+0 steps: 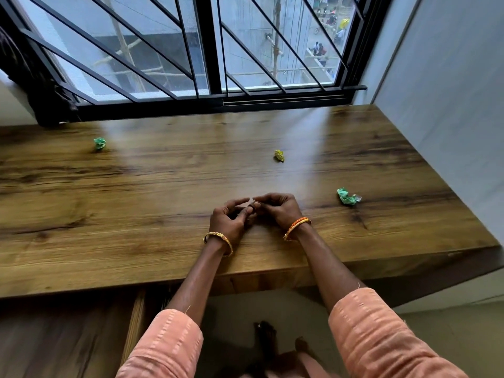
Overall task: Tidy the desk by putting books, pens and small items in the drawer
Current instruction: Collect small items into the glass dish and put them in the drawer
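Observation:
My left hand (229,221) and my right hand (275,210) meet over the middle of the wooden desk (163,186), near its front edge. Their curled fingertips pinch a small dark item (251,206) between them; I cannot make out what it is. Three crumpled paper balls lie on the desk: a green one (99,144) at the far left, a yellow one (279,155) beyond my hands, and another green one (347,197) to the right of my right hand. None of them touches my hands.
A barred window (212,50) runs along the desk's back edge and a pale wall (450,118) closes its right side. Under the desk at the lower left is a wooden cabinet front (136,317). My feet (272,342) stand on the floor below.

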